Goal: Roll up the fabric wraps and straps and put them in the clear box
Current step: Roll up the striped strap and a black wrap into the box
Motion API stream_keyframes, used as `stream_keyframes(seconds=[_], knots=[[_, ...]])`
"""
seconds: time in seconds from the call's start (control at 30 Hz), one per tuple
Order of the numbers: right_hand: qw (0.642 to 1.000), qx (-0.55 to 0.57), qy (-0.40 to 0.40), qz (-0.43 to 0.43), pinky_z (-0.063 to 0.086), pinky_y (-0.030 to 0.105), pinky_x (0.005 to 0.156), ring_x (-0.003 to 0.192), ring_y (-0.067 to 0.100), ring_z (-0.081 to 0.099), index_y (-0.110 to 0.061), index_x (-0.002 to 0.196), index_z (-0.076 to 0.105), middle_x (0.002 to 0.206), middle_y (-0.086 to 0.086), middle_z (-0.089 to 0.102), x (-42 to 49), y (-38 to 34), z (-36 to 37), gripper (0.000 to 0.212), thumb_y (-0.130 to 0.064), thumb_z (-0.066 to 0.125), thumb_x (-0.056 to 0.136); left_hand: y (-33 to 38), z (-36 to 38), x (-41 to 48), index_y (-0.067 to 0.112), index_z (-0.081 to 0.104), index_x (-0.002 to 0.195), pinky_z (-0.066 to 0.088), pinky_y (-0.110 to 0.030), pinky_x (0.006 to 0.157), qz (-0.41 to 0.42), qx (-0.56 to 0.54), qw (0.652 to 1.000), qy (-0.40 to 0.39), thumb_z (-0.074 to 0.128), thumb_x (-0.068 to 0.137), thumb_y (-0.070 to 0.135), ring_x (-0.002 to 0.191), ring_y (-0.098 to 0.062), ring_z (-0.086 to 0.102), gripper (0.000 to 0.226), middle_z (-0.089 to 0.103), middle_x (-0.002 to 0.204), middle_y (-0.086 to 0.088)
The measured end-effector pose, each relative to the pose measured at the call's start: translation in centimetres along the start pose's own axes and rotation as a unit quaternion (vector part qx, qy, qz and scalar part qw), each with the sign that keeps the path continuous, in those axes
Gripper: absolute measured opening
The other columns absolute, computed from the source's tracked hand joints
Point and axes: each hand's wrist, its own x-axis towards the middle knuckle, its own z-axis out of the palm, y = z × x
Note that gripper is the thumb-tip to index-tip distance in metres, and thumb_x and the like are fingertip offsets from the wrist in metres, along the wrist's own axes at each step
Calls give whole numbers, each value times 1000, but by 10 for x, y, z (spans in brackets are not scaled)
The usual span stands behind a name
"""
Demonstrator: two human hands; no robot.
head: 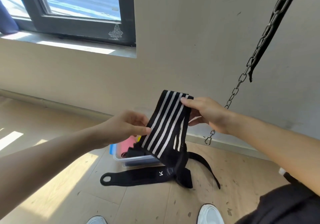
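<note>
Black white-striped wrap [166,123], flat band; left hand [124,127] pinches side edge, right hand [206,114] top corner.

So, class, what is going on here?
A person holds a striped wrap up in both hands: the left hand pinches its side edge, the right hand its top corner. It hangs unrolled above the box on the floor. A black strap lies loose beside the box.
</note>
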Motion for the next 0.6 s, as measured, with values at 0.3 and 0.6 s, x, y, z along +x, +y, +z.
stream_keyframes(seconds=[0.3,0.6], knots=[[979,-113,-160,-55,51,34,103,118,7,62,-31,131,60,127,-9,66,-8,1,8,53,-54,69,85,17,11,3,8,73,103,55,-27,72,20,-14,998,64,61,100,15,79,-14,69,15,78,93,-8],[990,-18,-55,-132,60,35,88,91,17,72,-10,110,65,93,5,73,-5,-1,31,19,-12,71,92,27,13,6,8,67,88,54,-25,63,43,-38,978,200,73,91,26,72,-15,66,19,73,82,-9]])
